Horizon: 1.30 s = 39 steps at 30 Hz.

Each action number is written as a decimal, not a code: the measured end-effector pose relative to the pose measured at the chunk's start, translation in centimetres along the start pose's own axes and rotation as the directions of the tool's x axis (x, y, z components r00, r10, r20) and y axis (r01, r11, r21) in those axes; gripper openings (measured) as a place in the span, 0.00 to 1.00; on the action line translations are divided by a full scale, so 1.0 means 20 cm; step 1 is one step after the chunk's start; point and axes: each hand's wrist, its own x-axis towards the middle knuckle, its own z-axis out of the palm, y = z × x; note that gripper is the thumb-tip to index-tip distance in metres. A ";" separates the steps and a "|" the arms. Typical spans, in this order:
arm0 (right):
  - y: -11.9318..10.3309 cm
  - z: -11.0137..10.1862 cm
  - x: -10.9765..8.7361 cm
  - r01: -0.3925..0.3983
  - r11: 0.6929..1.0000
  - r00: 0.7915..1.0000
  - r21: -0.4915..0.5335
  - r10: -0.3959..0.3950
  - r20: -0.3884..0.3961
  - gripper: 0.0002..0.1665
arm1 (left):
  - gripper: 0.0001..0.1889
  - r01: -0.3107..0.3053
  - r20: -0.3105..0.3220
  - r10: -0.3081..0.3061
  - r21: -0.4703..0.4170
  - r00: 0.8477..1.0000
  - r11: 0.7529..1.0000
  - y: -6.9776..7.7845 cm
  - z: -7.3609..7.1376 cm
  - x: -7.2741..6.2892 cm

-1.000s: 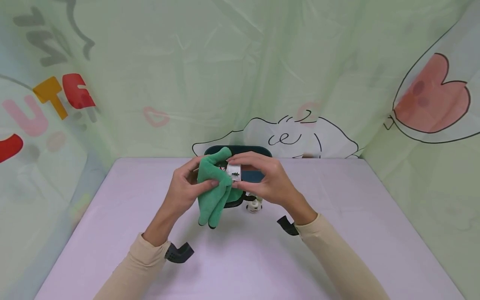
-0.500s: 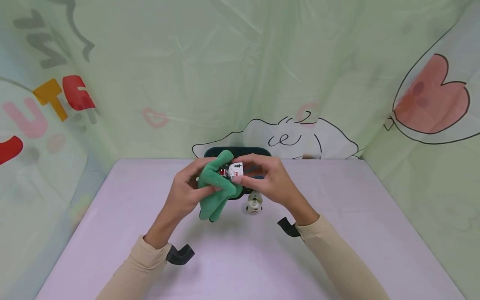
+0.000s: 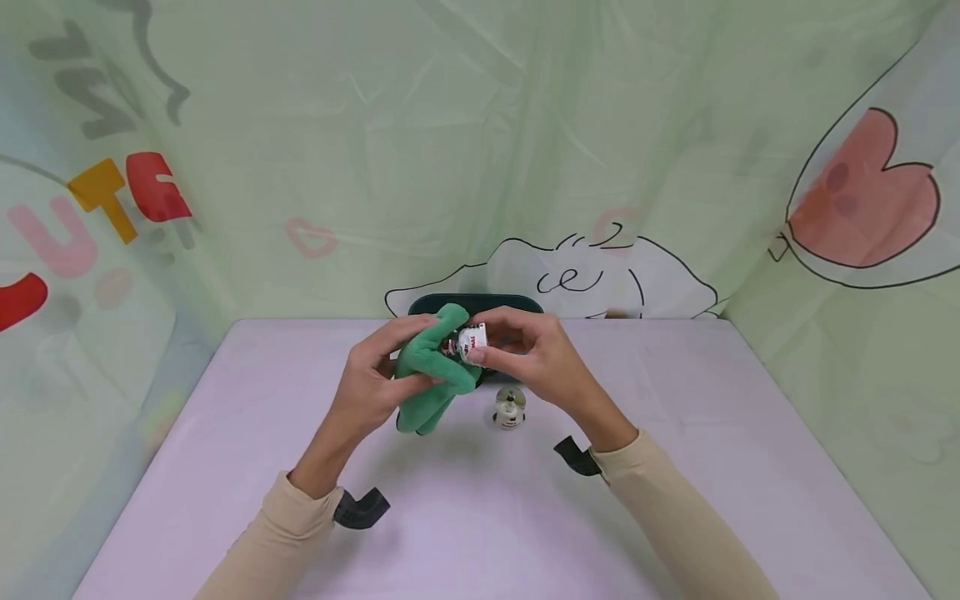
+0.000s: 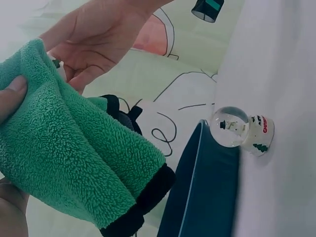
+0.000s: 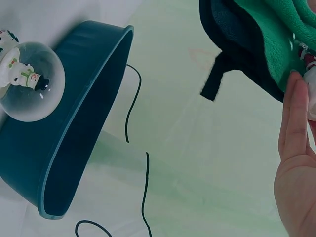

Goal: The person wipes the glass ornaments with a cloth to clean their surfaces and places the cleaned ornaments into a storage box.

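Both my hands are up at the centre of the head frame, working close together above the surface, which wears a pale lilac cloth cover. My left hand grips a green plush cloth with black edging: thumb across the near face, fingers behind it, mostly hidden by the folds. My right hand, just to its right, pinches a small snow globe with a white printed base: thumb in front, fingers on the far side, parted only by the base's width. Its ball end points left into the cloth; lettering and part of a dark-and-red figure show. Can't tell how much of the ball the cloth touches.

Second snow globe, clear ball on a white base, stands upright on the surface, just below centre. Left wrist view shows red lettering and a green tree on its base; right wrist view, upper left, shows a snowman in a black hat inside.

Dark teal plastic basin is behind my hands, partly covered by them, near the second globe. Pale green printed sheet fills the upper frame. Beige sleeves and black wrist mounts on both arms, lower frame.
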 end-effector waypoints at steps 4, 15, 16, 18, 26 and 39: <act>0.00 0.00 0.01 0.035 0.999 0.999 -0.005 -0.035 0.026 0.20 | 0.30 0.021 -0.009 -0.021 -0.004 1.000 1.000 0.00 -0.01 0.01; 0.00 0.00 0.01 0.226 0.974 0.972 -0.026 -0.224 0.071 0.29 | 0.29 0.084 -0.013 -0.084 -0.045 0.996 0.995 0.02 -0.03 0.01; 0.00 0.00 0.01 0.241 0.970 0.968 -0.034 -0.238 0.074 0.30 | 0.28 0.095 -0.017 -0.096 -0.044 0.995 0.994 0.02 -0.03 0.01; 0.00 0.00 0.01 0.267 0.962 0.962 -0.049 -0.263 0.079 0.31 | 0.28 0.119 -0.027 -0.120 -0.046 0.992 0.992 0.02 -0.03 0.00; 0.02 0.01 0.02 0.344 0.933 0.938 -0.108 -0.336 0.090 0.33 | 0.27 0.222 -0.078 -0.228 -0.070 0.971 0.972 0.02 -0.03 0.00; 0.04 0.02 0.04 0.495 0.840 0.869 -0.220 -0.486 0.098 0.26 | 0.24 0.306 -0.104 -0.324 -0.156 0.940 0.939 0.01 -0.02 0.01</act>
